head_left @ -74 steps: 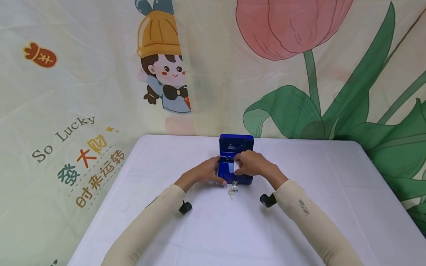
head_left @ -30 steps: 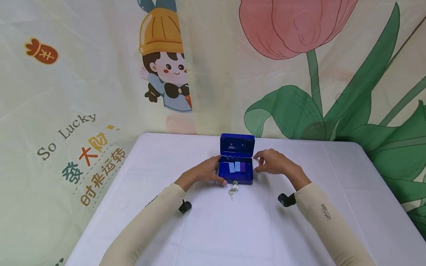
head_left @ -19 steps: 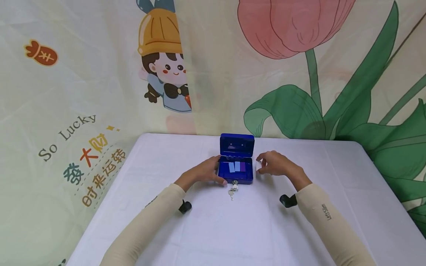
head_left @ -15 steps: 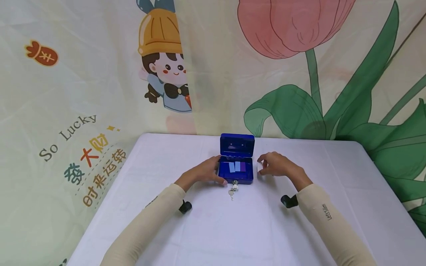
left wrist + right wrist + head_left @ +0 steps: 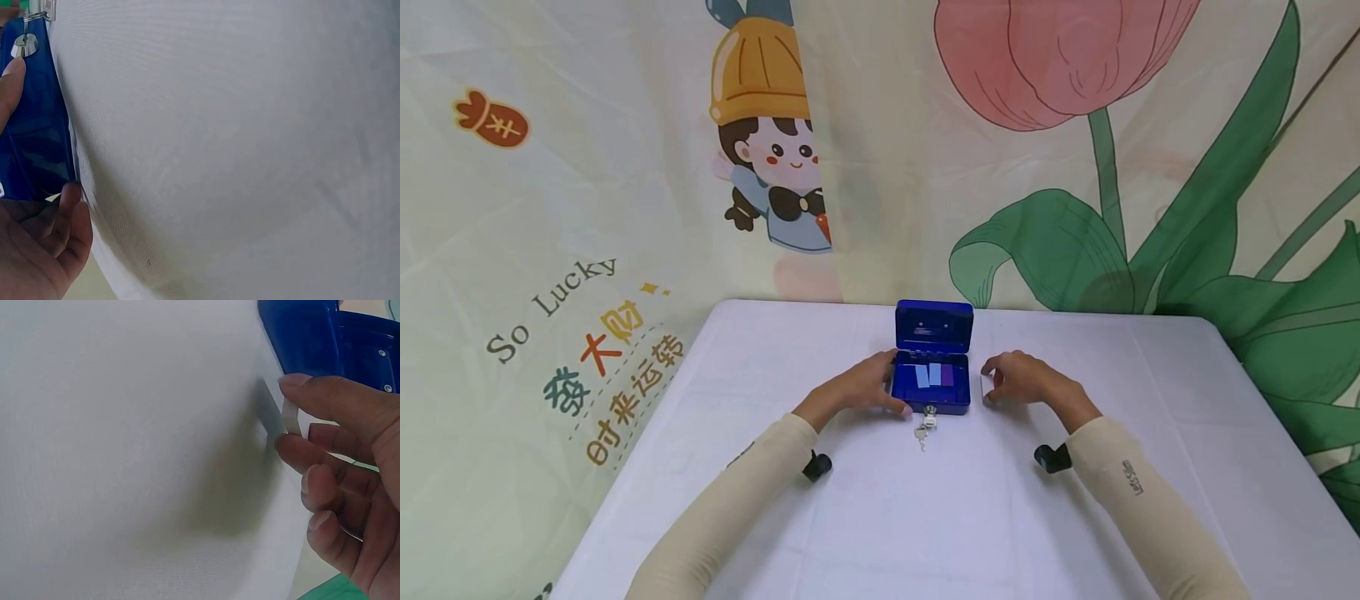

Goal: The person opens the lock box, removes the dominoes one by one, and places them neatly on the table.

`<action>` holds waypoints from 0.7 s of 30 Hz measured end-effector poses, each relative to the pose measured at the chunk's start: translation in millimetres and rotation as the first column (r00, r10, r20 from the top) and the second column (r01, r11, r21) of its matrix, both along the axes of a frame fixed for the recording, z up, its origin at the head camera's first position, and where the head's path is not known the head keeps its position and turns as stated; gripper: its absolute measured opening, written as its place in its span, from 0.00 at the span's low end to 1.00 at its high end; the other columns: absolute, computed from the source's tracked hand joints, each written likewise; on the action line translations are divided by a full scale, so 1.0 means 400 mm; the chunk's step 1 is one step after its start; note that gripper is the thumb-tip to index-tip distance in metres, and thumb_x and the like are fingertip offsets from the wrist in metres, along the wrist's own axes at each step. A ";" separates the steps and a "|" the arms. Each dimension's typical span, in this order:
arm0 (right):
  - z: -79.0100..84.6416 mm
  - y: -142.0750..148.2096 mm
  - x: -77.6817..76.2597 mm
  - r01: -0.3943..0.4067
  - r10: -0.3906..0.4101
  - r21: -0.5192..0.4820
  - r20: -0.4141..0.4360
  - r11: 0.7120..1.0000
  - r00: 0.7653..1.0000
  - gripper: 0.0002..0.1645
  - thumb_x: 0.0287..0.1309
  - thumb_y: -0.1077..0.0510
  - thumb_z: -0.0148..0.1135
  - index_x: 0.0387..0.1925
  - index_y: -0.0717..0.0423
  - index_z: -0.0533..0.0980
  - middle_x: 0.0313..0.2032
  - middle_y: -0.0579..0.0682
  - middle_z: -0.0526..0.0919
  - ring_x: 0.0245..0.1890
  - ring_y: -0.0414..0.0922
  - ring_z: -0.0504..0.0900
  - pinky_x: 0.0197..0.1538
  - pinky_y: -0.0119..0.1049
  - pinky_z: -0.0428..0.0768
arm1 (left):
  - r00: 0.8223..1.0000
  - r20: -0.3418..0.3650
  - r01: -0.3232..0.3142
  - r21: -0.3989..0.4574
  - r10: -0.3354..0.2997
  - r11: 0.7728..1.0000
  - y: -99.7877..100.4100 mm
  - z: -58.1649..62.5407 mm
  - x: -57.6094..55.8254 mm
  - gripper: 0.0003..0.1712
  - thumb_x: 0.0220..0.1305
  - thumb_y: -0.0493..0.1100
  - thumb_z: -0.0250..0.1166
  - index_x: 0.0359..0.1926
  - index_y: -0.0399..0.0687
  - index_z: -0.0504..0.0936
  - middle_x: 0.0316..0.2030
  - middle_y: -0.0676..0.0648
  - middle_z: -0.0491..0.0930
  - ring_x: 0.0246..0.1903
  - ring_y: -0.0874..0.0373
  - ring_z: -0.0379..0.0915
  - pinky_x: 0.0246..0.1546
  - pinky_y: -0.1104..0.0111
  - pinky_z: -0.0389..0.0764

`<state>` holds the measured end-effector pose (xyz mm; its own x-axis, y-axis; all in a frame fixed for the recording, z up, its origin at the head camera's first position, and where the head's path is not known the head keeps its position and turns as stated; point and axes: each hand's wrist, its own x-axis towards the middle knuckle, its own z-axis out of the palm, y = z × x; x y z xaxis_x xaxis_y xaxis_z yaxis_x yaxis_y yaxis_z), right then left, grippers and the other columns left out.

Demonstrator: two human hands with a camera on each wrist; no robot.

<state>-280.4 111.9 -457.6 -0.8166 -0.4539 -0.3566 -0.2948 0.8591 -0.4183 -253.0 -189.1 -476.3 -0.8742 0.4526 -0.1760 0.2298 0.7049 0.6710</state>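
A blue metal cash box stands on the table with its lid raised. Light-blue pieces and a purple piece lie side by side in it. At the box's left end my left hand grips it, thumb on the front beside the lock and fingers along the side. Just right of the box, my right hand pinches a small flat white piece between thumb and fingertips. The piece is on edge close to the tabletop; whether it touches the cloth I cannot tell.
Keys hang from the lock at the front of the box. A white cloth covers the table. A printed curtain hangs right behind its back edge. A black wrist camera sits below the right forearm.
My right hand has come out of the box to the right with the white piece, then sunk lower toward the table, uncovering the pieces inside. The left hand has stayed on the box.
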 end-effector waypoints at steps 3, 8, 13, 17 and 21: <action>-0.004 -0.001 -0.002 0.000 0.000 0.012 0.001 1.000 1.000 0.31 0.55 0.52 0.75 0.59 0.57 0.78 0.40 0.51 0.84 0.41 0.47 0.79 0.49 0.43 0.83 | 1.000 0.001 -0.002 0.002 0.002 1.000 0.000 0.000 0.001 0.65 0.45 0.52 0.83 0.78 0.49 0.53 0.73 0.43 0.64 0.72 0.46 0.63 0.73 0.52 0.63; -0.010 -0.004 -0.004 0.011 -0.011 0.026 0.008 1.000 1.000 0.32 0.55 0.51 0.75 0.60 0.56 0.78 0.40 0.50 0.84 0.41 0.47 0.79 0.50 0.44 0.83 | 1.000 0.008 -0.003 0.016 0.003 1.000 -0.001 0.003 0.004 0.65 0.45 0.51 0.83 0.78 0.50 0.53 0.73 0.43 0.64 0.71 0.46 0.63 0.73 0.52 0.63; -0.016 -0.006 -0.006 0.026 -0.026 0.022 0.014 0.999 1.000 0.32 0.55 0.51 0.76 0.60 0.55 0.78 0.40 0.50 0.84 0.40 0.46 0.79 0.49 0.43 0.83 | 1.000 0.008 -0.013 0.006 0.013 1.000 0.000 0.002 0.005 0.65 0.45 0.53 0.83 0.78 0.50 0.53 0.74 0.44 0.64 0.71 0.46 0.63 0.73 0.52 0.63; -0.017 -0.008 -0.006 0.024 -0.025 0.023 0.014 0.999 1.000 0.32 0.55 0.51 0.76 0.60 0.55 0.78 0.40 0.50 0.84 0.40 0.46 0.79 0.49 0.43 0.83 | 1.000 0.008 -0.018 -0.004 0.018 1.000 -0.001 0.001 0.004 0.66 0.45 0.54 0.83 0.78 0.50 0.53 0.74 0.44 0.64 0.71 0.47 0.63 0.73 0.52 0.63; -0.017 -0.008 -0.004 0.023 -0.023 0.025 0.012 0.999 1.000 0.32 0.55 0.51 0.76 0.60 0.55 0.78 0.40 0.50 0.84 0.39 0.46 0.79 0.48 0.42 0.83 | 1.000 0.008 -0.014 -0.003 0.014 1.000 -0.002 -0.002 0.002 0.66 0.44 0.53 0.83 0.78 0.50 0.53 0.73 0.44 0.64 0.71 0.47 0.63 0.73 0.52 0.63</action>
<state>-282.2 108.7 -464.5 -0.8222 -0.4256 -0.3780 -0.2695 0.8759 -0.4001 -252.1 -189.8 -477.1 -0.8791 0.4395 -0.1848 0.2141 0.7103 0.6706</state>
